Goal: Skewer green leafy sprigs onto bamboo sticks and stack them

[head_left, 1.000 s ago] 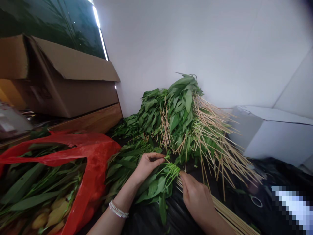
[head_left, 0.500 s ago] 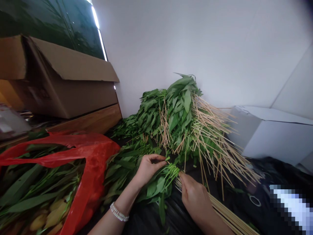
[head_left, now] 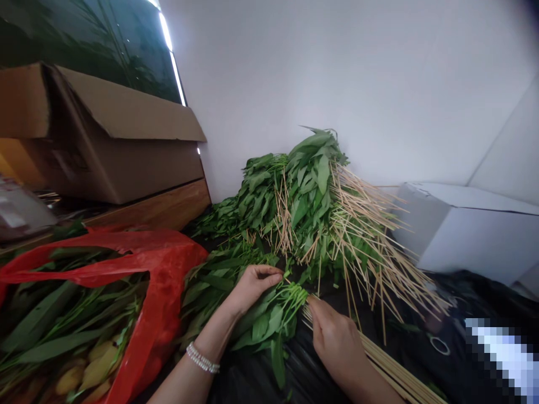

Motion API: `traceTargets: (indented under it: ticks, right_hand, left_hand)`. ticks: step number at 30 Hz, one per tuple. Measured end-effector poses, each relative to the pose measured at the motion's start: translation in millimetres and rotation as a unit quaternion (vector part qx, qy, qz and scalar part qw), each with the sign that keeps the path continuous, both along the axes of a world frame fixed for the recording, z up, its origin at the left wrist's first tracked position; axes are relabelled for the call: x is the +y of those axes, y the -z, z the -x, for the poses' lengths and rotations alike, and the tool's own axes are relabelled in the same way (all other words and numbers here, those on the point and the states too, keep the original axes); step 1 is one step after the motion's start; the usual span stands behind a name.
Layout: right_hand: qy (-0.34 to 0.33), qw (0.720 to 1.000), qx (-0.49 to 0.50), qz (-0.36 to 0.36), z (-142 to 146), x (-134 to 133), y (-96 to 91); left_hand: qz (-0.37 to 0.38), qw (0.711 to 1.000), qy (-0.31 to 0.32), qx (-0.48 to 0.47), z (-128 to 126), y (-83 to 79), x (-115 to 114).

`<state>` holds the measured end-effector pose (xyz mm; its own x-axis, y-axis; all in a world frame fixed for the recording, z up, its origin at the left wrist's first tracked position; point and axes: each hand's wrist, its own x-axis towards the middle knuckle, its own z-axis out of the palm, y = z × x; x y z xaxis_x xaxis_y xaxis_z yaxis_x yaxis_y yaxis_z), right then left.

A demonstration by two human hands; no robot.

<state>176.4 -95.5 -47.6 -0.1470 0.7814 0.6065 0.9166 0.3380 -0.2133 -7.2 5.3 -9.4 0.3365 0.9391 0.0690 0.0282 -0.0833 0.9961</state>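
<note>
My right hand (head_left: 337, 336) is closed around a thin bamboo skewer, low in the middle of the view. Bent green stems (head_left: 297, 294) are bunched along the skewer just beyond its fingers, and their long leaves (head_left: 269, 325) hang to the left. My left hand (head_left: 255, 286), with a beaded bracelet on the wrist, pinches thumb and forefinger together at a leafy green stem (head_left: 288, 273) by the skewer's tip. Most of that stem is hidden by the fingers. Below my right hand lies a bundle of bare skewers (head_left: 391, 370).
Skewered leafy greens (head_left: 311, 174) are heaped against the white wall, sticks pointing right. Loose leaves (head_left: 214, 280) lie left of my hands. A red plastic bag (head_left: 164, 280) holds more greens. A cardboard box (head_left: 138, 163) stands back left, a white box (head_left: 475, 235) right.
My left hand has drawn back slightly to the left, and more of the skewer's tip shows beside its fingers. My right hand has stayed nearly still.
</note>
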Motion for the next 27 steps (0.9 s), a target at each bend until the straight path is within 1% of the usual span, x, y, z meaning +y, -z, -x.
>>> traceTargets:
  ticks: [7,12,15,17,19,21,24,27]
  right_hand:
    - [-0.006,1.000,0.009,0.027,0.0,-0.8,2.1]
    - [-0.008,1.000,0.007,0.016,1.4,-0.3,1.3]
    - [-0.017,1.000,-0.006,-0.013,1.7,-1.3,-0.8]
    - [-0.033,0.998,-0.027,-0.039,1.8,-3.1,-3.0]
    - [-0.053,0.994,-0.049,-0.078,1.9,-5.3,-5.9]
    - [-0.071,0.987,-0.067,-0.127,2.4,-7.2,-9.2]
    - [-0.096,0.975,-0.095,-0.177,3.7,-8.9,-14.3]
    - [-0.118,0.970,-0.107,-0.183,4.8,-9.5,-17.1]
  left_hand:
    - [0.027,0.999,0.023,-0.026,-1.8,4.8,-0.6]
    - [0.023,0.998,0.058,-0.021,-4.4,4.6,-3.7]
    - [0.002,0.998,0.068,-0.016,-0.7,0.8,-1.9]
    - [-0.008,0.998,0.052,-0.019,3.5,-2.5,1.1]
    - [-0.017,0.999,0.033,-0.002,7.8,-5.5,4.0]
    - [-0.030,0.998,0.037,0.037,11.0,-8.1,5.3]
    - [-0.039,0.992,0.091,0.076,13.7,-11.0,3.5]
    - [-0.042,0.982,0.158,0.097,15.7,-13.1,0.2]
